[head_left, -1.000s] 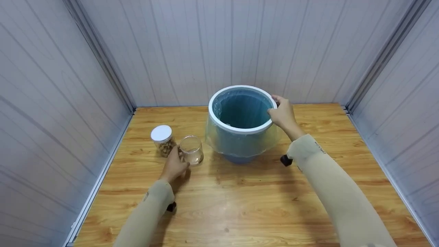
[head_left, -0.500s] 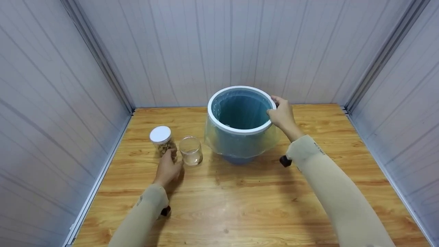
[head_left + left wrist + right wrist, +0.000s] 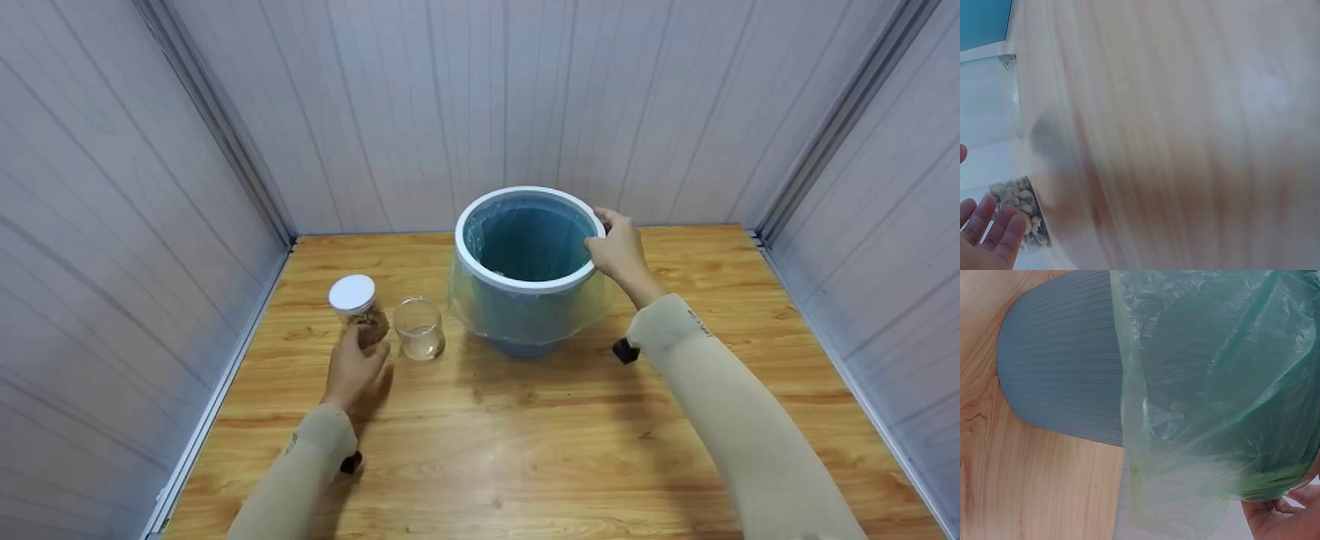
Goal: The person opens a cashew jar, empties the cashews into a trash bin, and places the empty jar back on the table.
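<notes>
My left hand (image 3: 352, 367) is beside a clear jar (image 3: 364, 311) with a white lid and small pale, nut-like pieces inside. In the left wrist view its fingers (image 3: 998, 228) are fairly straight and spread in front of the jar (image 3: 1033, 216); whether they touch it I cannot tell. Just right of the jar stands a clear glass cup (image 3: 418, 334). A blue trash can (image 3: 1061, 354) with a white rim (image 3: 529, 286) is lined with a thin greenish plastic bag (image 3: 525, 322) folded outward over its top. My right hand (image 3: 621, 251) grips the can's rim on the right side, thumb inward.
All of it stands on a wood-grain tabletop (image 3: 480, 450). Pale panel walls close off the left (image 3: 112, 225), the back (image 3: 390, 112) and the right (image 3: 885, 225). The trash can is close to the back wall.
My left hand has moved left and slightly toward me, from between the glass cup and the jar to the jar's front. The right hand keeps its hold on the trash can.
</notes>
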Motion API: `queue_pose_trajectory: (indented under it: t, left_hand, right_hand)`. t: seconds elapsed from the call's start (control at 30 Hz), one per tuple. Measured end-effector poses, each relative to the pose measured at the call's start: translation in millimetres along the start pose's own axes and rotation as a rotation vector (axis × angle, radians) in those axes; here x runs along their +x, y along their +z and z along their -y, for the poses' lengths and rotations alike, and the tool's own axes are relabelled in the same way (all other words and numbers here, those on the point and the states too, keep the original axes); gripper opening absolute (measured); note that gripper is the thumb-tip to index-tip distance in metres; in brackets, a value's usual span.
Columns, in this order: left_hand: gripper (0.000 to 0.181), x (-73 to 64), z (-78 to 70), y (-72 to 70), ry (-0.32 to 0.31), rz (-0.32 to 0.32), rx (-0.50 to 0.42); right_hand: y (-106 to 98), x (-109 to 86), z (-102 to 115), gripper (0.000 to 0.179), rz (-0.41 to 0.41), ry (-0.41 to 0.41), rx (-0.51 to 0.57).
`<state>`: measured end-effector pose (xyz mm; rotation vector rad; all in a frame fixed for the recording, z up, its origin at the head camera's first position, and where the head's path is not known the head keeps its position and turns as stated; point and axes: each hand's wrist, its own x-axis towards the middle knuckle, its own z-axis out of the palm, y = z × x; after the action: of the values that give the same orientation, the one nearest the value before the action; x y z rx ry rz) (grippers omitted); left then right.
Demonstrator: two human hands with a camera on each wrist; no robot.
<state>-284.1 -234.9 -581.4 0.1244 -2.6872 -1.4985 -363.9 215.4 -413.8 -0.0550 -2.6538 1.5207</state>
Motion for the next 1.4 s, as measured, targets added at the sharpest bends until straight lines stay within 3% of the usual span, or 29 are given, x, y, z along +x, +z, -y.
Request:
queue_pose_trajectory:
  t: [0.3,0.53,0.7,1.03,1.4]
  left_hand:
    - [0.057,-0.3,4.5,-12.1,-0.036,-0.025,0.021]
    - [0.075,0.0,8.7,-20.6,-0.103,-0.073,0.009]
    - [0.086,3.2,11.3,-25.3,-0.110,-0.102,-0.001]
    - [0.104,12.7,16.4,-35.8,-0.114,-0.032,-0.052]
    - [0.108,26.1,21.0,-33.1,-0.151,-0.060,-0.131]
  right_hand:
    - [0.6,0.5,0.3,0.067,-0.006,-0.008,-0.002]
    - [0.7,-0.2,0.5,0.066,-0.004,-0.009,-0.002]
    - [0.5,-0.6,0.2,0.066,-0.009,-0.023,-0.002]
    - [0.6,-0.9,-0.9,0.067,-0.010,-0.014,0.000]
    - [1.5,-2.9,0.4,0.065,-0.005,-0.007,0.003]
